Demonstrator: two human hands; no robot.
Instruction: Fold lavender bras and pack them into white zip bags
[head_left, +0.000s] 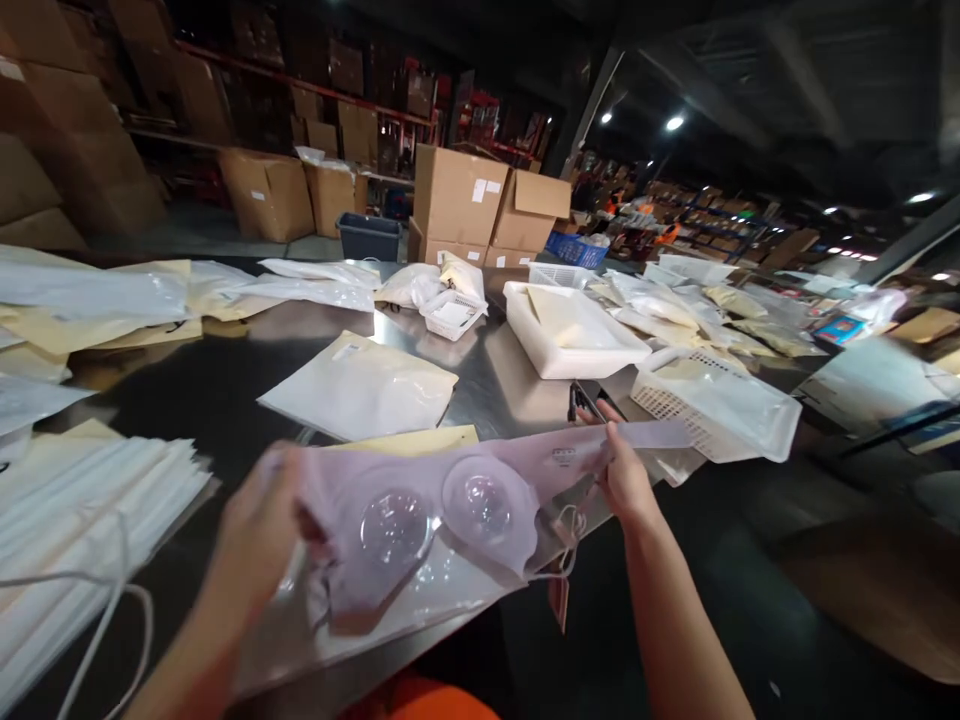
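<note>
Lots of boxes and baskets around a shiny desk (217, 390).
Tall brown boxes (457, 200) stand at 12 o'clock, past the desk. A dark tub (367, 240) is between 10 and 11 o'clock, and a blue basket (576, 252) is between 1 and 2. At 3 o'clock, a white tray (585, 364) has a yellow envelope (555, 318) in it. A pile of white packs (142, 505) lies at 8 o'clock.

Gap between white packet (360, 390) and tray (581, 364)
</note>
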